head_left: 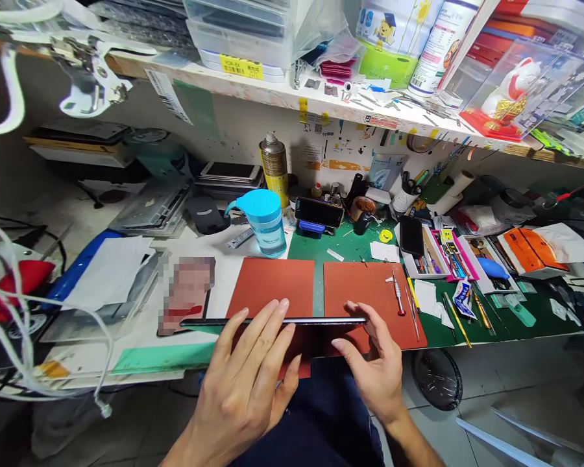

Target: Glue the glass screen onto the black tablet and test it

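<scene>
A thin, flat black tablet-like device (331, 321) is seen edge-on, level above the front of the worktop. Its screen and back are hidden by this angle. My left hand (248, 370) lies across its middle, fingers stretched over the edge and thumb just below. At its right end, my right hand (377, 363) has its fingers curled around the end, with the thumb apart on the near side. Beneath it are two red-brown mats, a left mat (272, 285) and a right mat (355, 285). A phone-shaped panel (187, 298), partly blurred out, lies to the left.
A blue-lidded water jug (267, 224) stands behind the left mat. Right of the mats are a small screwdriver (398, 295), tweezers and tool trays (431, 266). A phone (318, 212) rests on a stand behind. White cables (24, 324) hang at left; a loaded shelf (350, 107) overhangs the bench.
</scene>
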The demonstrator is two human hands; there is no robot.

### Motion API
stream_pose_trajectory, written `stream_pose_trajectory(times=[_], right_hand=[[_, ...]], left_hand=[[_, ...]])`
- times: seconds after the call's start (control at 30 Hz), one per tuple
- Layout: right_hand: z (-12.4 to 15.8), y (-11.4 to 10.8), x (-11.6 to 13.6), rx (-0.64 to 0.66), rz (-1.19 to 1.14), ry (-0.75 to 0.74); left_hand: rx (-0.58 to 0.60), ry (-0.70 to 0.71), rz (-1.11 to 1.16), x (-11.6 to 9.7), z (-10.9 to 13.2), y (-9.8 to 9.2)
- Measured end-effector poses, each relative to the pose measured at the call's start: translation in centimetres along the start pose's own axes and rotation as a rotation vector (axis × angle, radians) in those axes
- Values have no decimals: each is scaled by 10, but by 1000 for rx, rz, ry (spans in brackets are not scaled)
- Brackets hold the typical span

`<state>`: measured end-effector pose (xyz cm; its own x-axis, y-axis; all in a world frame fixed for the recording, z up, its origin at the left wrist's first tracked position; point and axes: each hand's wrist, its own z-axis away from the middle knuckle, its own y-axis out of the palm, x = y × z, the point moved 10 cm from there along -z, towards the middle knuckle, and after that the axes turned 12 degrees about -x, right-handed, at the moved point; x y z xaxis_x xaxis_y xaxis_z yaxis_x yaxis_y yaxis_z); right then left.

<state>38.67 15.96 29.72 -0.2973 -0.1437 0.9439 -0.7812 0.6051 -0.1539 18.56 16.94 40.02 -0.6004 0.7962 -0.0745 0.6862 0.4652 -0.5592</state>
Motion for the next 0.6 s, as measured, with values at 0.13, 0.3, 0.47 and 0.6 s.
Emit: stream_pose_trajectory(times=[0.13,0.3,0.47,0.6], right_hand=[[-21,27,-21,329,-109,201],[-29,43,-23,434,-118,220],[-27,49,-27,450,-192,244],[-29,51,-34,421,-219,246]], left_hand=[[-6,8,-12,1,1,0],[4,-4,-12,2,2,2],[-11,3,16,3,1,0],[-66,-9,25,17,13,-14]])
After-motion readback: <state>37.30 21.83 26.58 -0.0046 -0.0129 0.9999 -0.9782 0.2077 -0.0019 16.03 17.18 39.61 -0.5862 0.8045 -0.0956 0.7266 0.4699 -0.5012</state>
